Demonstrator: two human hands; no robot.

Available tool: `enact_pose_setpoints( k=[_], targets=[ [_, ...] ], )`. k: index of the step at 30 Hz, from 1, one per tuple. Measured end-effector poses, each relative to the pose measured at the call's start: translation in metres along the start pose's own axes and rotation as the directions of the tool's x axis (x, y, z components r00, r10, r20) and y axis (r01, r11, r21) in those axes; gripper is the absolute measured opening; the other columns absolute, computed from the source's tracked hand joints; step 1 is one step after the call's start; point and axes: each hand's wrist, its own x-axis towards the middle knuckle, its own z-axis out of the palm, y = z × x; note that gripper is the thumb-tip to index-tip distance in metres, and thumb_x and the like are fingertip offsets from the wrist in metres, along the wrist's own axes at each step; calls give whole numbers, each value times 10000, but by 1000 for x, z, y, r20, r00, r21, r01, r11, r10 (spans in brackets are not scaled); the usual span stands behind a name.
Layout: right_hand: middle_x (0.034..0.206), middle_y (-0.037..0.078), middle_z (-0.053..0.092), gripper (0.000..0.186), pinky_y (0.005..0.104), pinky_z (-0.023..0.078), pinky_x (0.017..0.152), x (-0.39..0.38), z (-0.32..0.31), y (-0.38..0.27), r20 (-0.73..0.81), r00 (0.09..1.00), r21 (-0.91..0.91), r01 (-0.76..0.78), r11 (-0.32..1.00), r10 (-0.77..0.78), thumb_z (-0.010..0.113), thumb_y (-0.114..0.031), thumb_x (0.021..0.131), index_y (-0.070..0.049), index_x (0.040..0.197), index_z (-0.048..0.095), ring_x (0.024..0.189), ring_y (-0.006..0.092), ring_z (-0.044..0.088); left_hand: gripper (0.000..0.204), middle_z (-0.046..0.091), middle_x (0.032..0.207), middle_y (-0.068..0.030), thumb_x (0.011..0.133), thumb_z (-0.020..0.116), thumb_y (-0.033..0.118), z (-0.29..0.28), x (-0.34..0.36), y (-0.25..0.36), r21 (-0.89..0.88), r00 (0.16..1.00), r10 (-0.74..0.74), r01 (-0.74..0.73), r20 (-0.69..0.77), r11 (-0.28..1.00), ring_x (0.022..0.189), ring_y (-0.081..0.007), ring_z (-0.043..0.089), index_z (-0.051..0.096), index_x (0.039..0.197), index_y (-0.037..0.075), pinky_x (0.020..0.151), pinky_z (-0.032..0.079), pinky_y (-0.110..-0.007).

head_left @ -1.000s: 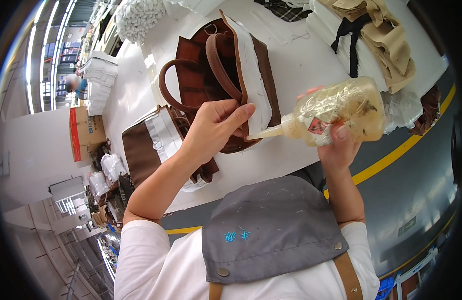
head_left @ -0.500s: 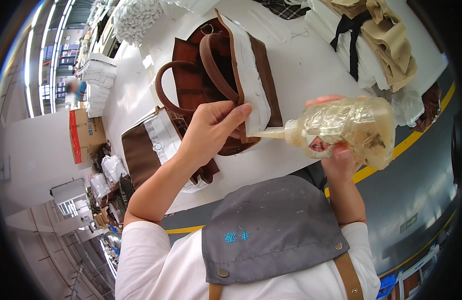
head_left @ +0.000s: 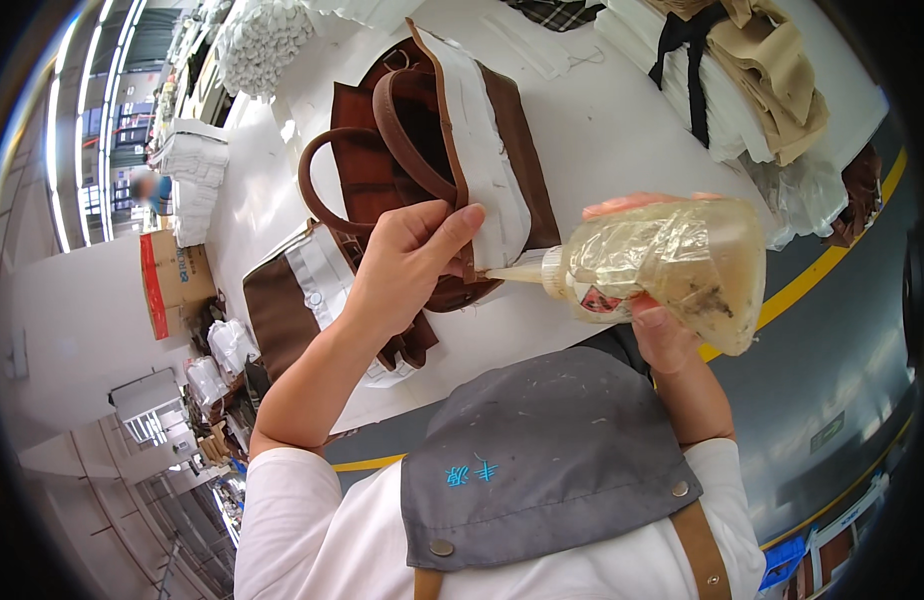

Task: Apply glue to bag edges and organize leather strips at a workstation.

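A brown handbag (head_left: 522,140) lies on the white table, its dark red inside showing and a white backing sheet along the near flap. Thumb and fingers of my left hand (head_left: 407,255) pinch the brown strip at the flap's edge, below the two round handles (head_left: 414,135). My right hand (head_left: 667,335) is closed around a translucent, tape-wrapped squeeze bottle (head_left: 672,260) tilted nearly level. Its thin nozzle (head_left: 517,272) points left, the tip at the strip's lower end just under my left fingertips. Whether liquid comes out cannot be made out.
Another brown and white bag piece (head_left: 282,310) lies left of my left forearm. Stacked white sheets and tan cloth (head_left: 772,80) with a black strap lie at the far right. White bundled pieces (head_left: 262,50) stand far left. A cardboard box (head_left: 177,280) is beyond the table's left side.
Bag, left hand and bottle all sit slightly further left in the picture. The bottle's base has dipped a little, while its nozzle tip stays at the strip. Both grips are the same.
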Motion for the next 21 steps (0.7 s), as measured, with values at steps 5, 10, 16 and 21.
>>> enact_pose_setpoints(
  k=[5,10,16,21],
  targets=[
    [1086,180,456,568,330,412,811,0,-3,-7,1,999,-58,-49,997,49,620,-119,684,-10,1160,331,966,240,490,303,525,652,-19,849,515,211,-3,-1,3,-19,1000,-5,5,-5,1000,619,-60,531,510,672,-36,581,492,-218],
    [1066,168,474,517,313,419,789,-6,-6,-5,-126,991,-39,-45,998,40,635,-173,686,9,1106,396,940,220,501,308,516,640,-24,850,511,213,-3,1,1,-23,1000,-9,9,4,1000,614,-66,536,504,677,-42,576,500,-218],
    [1039,184,468,777,385,459,757,-15,-2,-4,-251,955,-47,-177,983,159,653,-417,687,-86,1231,206,927,298,518,322,507,651,-35,854,500,221,-5,-1,0,51,1000,-10,10,4,999,603,-79,535,476,661,-35,592,522,-240],
    [1051,181,462,676,367,439,780,-14,4,3,-252,957,58,-132,990,142,640,-317,692,-55,1191,266,937,267,505,333,457,624,-19,860,487,232,-4,-1,3,19,1000,-11,11,-14,1000,594,-81,526,444,645,-19,606,535,-267]
  ],
)
